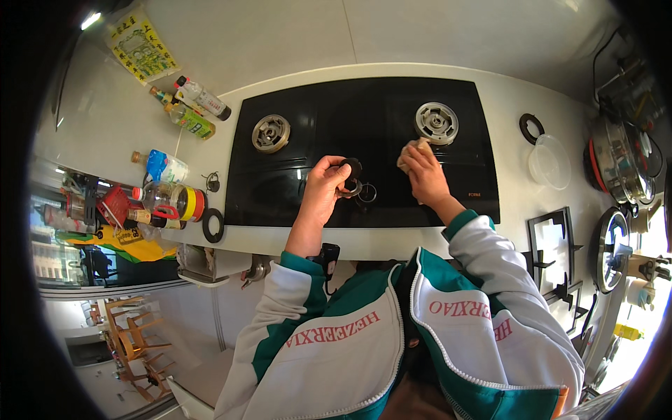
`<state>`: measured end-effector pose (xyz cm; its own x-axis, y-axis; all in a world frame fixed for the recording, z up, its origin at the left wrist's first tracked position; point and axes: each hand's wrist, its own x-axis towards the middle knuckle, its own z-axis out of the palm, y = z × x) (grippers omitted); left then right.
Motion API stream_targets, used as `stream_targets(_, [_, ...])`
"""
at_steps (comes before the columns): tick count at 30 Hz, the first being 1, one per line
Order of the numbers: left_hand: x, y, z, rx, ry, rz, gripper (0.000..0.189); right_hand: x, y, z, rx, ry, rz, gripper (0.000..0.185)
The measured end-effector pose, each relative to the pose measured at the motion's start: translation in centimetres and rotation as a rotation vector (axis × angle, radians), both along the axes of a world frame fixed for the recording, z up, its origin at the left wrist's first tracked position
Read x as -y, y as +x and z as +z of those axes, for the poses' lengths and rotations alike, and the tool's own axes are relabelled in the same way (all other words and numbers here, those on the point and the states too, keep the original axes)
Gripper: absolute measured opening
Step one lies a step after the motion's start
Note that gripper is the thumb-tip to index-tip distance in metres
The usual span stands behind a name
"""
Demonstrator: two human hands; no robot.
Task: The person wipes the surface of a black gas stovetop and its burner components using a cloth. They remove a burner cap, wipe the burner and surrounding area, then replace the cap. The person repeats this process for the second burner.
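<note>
My left hand point(326, 184) holds a small dark disc point(355, 168) over the front middle of the black glass gas cooktop point(362, 126). A curved metal ring point(350, 190) shows below it at the fingers, partly hidden. Just right of that, a thin round metal ring point(367, 193) is on the cooktop. My right hand point(428, 176) presses a crumpled beige cloth point(413, 153) on the glass, close to the front of the right burner point(437, 124). The left burner point(271, 134) stands bare, with no pan support over it.
Black rings lie on the counter to the left point(213, 226) and right point(531, 128). A clear plastic bowl point(549, 163) and black pan supports point(551, 247) are on the right. Several bottles, including an oil bottle point(173, 200), line the left side. A glass-lidded pot point(622, 160) stands far right.
</note>
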<state>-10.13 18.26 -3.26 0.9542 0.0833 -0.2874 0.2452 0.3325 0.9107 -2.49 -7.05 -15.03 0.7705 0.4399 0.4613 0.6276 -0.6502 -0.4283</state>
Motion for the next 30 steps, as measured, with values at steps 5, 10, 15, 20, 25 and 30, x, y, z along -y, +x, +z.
stream_targets(5, [0.1, 0.4, -0.1, 0.003, -0.006, -0.024, 0.020, -4.6, 1.6, 0.3, 0.034, -0.090, 0.116, 0.037])
stream_targets(10, [0.0, 0.5, -0.2, 0.022, -0.010, -0.020, 0.021, -5.1, -2.1, 0.5, -0.014, 0.074, 0.307, 0.044])
stream_targets(15, [-0.4, 1.1, -0.3, 0.058, -0.011, -0.033, 0.019, -2.6, -2.9, 3.3, -0.605, 0.166, 0.090, 0.032])
stream_targets(20, [0.3, 2.1, -0.3, 0.027, -0.013, -0.066, 0.021, -1.9, 1.7, 6.5, -0.145, 0.230, 0.051, 0.039])
stream_targets(25, [0.5, 3.0, -0.8, 0.020, -0.036, -0.069, 0.021, -3.1, 2.3, 3.2, -0.079, -0.559, 0.092, 0.073])
stream_targets(30, [-0.4, 3.5, -1.2, -0.007, -0.008, -0.020, 0.021, -5.0, 7.6, -0.2, -0.147, -0.443, 0.036, 0.075])
